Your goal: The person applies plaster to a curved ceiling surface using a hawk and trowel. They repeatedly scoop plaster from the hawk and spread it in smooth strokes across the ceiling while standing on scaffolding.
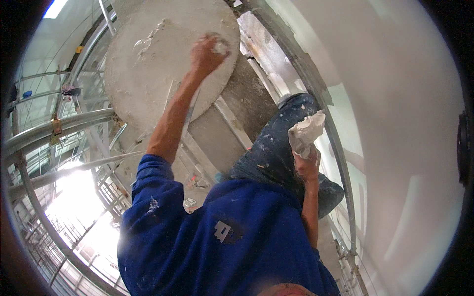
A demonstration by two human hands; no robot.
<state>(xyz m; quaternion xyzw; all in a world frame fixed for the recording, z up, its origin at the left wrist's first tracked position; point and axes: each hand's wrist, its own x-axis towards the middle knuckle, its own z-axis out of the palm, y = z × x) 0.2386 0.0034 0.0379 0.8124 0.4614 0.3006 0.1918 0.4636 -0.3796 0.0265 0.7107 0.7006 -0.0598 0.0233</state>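
My left hand (207,55) is raised at the upper middle, over a large round surface (143,74) coated in pale grey plaster. Its fingers look curled round something whitish, which blur keeps me from making out. Ridges and smears of wet plaster (150,39) stand on the coating left of that hand. At the right, over my bent leg, my right hand (307,165) grips a thick, jagged lump of pale plaster (306,132) from below. Whether a tool sits under the lump is hidden.
A smooth white wall (405,113) curves along the right, with a metal pole (344,180) before it. Scaffold tubes (59,129) fill the left side. My plaster-spotted trouser leg (269,143) rests above grey planks (215,138).
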